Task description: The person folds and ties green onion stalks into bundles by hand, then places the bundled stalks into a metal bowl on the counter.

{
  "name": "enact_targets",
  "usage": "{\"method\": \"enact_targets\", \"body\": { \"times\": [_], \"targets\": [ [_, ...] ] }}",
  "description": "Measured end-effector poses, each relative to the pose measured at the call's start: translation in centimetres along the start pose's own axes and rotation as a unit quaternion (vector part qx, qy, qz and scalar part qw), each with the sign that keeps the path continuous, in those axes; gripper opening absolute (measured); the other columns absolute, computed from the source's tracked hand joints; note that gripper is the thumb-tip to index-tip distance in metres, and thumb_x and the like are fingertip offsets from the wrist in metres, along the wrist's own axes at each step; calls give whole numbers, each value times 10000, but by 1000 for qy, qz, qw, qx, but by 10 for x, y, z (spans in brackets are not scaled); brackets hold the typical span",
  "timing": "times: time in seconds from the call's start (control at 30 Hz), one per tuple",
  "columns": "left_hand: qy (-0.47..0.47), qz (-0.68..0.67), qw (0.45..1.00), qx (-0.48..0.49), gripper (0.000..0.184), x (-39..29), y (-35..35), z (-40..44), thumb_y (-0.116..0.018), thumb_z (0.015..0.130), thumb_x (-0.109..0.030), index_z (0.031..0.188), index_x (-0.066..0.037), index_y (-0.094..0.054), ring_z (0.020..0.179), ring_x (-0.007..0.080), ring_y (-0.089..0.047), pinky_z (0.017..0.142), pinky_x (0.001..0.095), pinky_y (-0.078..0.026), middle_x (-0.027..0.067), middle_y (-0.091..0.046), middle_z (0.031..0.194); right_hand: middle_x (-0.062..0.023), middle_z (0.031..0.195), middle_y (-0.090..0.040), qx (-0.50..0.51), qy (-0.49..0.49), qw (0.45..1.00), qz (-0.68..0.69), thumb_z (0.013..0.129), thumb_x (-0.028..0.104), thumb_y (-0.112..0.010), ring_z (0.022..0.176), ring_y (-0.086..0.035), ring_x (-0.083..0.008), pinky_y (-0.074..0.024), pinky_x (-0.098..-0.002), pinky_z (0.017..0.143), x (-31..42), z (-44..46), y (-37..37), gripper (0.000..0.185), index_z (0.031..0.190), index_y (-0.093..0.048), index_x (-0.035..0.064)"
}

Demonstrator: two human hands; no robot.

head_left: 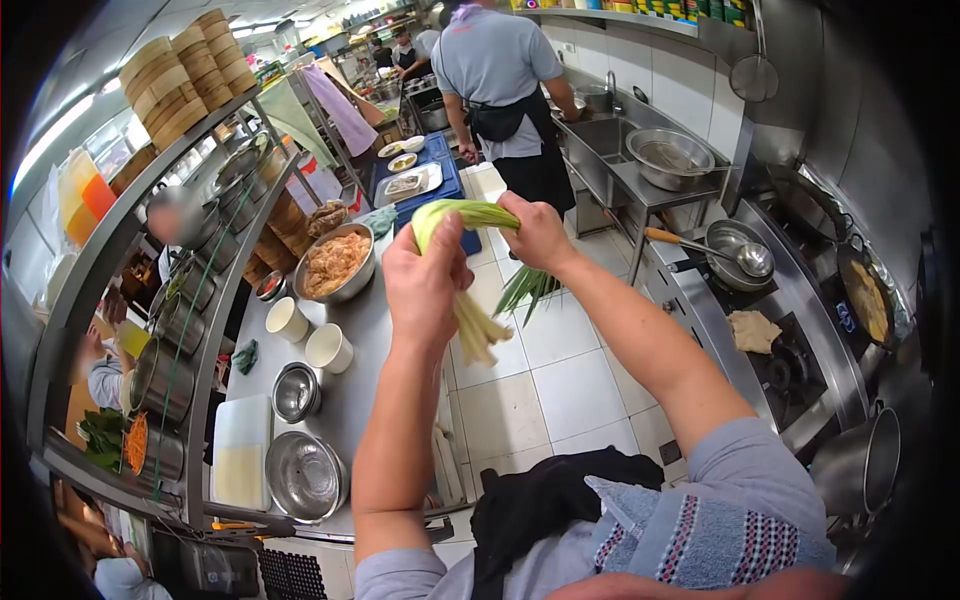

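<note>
A bunch of green onions (pixel 478 330) is held up in the air in front of me, bent over in a loop. My left hand (pixel 428 280) is closed around it, with the pale root ends hanging below. At the other side of the loop, my right hand (pixel 537 235) grips the green part, and dark green tops dangle beneath it. Both hands are above the tiled floor (pixel 580 370), beside the steel counter. What lies inside each fist is partly hidden by the fingers.
On the left counter stand a bowl of raw meat (pixel 338 262), two pale tubs (pixel 328 348), steel bowls (pixel 305 478) and a cutting board (pixel 242 455). A stove with a wok (pixel 738 240) is on the right. Ahead, a co-worker (pixel 495 60) stands at the sink (pixel 600 140).
</note>
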State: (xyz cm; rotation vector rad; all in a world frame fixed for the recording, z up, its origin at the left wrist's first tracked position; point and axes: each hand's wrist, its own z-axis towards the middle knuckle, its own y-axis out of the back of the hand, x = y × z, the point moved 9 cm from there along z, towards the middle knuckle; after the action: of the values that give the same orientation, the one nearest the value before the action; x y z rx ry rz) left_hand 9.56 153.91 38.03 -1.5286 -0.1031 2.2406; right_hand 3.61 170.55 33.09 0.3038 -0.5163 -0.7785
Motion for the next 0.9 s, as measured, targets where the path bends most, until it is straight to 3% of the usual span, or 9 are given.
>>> {"method": "enact_targets", "body": {
  "times": [0.13, 0.23, 0.37, 0.5, 0.57, 0.67, 0.77, 0.83, 0.9],
  "targets": [
    [-26, -126, 991, -25, 242, 13, -11, 15, -632, 960, -262, 814, -117, -504, 452, 67, -333, 457, 258, -340, -64, -339, 570, -162, 773, -675, 31, -33, 999, -25, 846, 140, -628, 722, -660, -394, -532, -485, 652, -30, -40, -22, 145, 977, -578, 103],
    [-155, -263, 949, -82, 316, 21, -3, 19, -664, 938, -280, 740, -150, -455, 456, 68, -307, 464, 273, -318, -66, -298, 560, -202, 745, -659, 33, -11, 999, 8, 882, 172, -608, 702, -652, -413, -522, -511, 654, -37, -91, -59, 207, 1053, -574, 59],
    [-182, -223, 925, -250, 318, 34, 8, 35, -715, 905, -250, 751, -107, -476, 457, 80, -376, 445, 272, -352, -41, -393, 562, -252, 690, -635, 108, -103, 988, 34, 935, 211, -562, 655, -625, -465, -499, -561, 635, -7, -121, -59, 344, 1200, -496, 2],
    [-254, -141, 921, -260, 302, 33, 0, 50, -730, 904, -218, 773, -79, -495, 451, 77, -440, 408, 248, -362, -23, -481, 581, -249, 699, -640, 155, -123, 980, -26, 930, 204, -565, 668, -627, -473, -504, -567, 634, -3, -113, -36, 356, 1201, -447, 5],
    [-280, -85, 930, -225, 285, 43, 1, 61, -744, 895, -211, 778, -75, -523, 477, 71, -475, 426, 222, -377, -11, -529, 608, -254, 690, -636, 193, -101, 974, -59, 922, 202, -578, 666, -626, -479, -510, -573, 649, 3, -99, -19, 361, 1192, -442, 6],
    [-416, 280, 850, -161, 371, 33, -20, 43, -826, 813, -282, 714, -39, -565, 510, 118, -522, 491, 276, -428, 22, -577, 627, -259, 785, -656, 282, -76, 950, -109, 907, 219, -594, 756, -654, -459, -526, -561, 679, 14, -97, -6, 382, 1200, -448, 24],
    [-519, 452, 724, -39, 474, 48, -50, 32, -840, 758, -367, 663, -12, -540, 555, 368, -560, 529, 437, -446, 161, -567, 604, -241, 892, -670, 388, -23, 898, -206, 880, 240, -619, 866, -672, -425, -543, -531, 708, 22, -99, 7, 370, 1177, -494, 60],
    [-457, 498, 732, 86, 485, 71, -69, 25, -821, 769, -402, 683, -4, -557, 581, 378, -577, 544, 466, -450, 183, -577, 641, -201, 792, -669, 410, 44, 875, -255, 827, 260, -685, 743, -670, -400, -536, -513, 644, 28, -99, 18, 392, 1129, -502, 87],
    [-292, 544, 762, 196, 418, 91, -70, 27, -761, 839, -405, 797, -11, -629, 546, 293, -588, 530, 408, -456, 122, -620, 651, -183, 790, -667, 483, 26, 847, -220, 841, 198, -676, 754, -668, -379, -514, -482, 646, 30, -97, 30, 339, 1129, -528, 98]
  ]
}}
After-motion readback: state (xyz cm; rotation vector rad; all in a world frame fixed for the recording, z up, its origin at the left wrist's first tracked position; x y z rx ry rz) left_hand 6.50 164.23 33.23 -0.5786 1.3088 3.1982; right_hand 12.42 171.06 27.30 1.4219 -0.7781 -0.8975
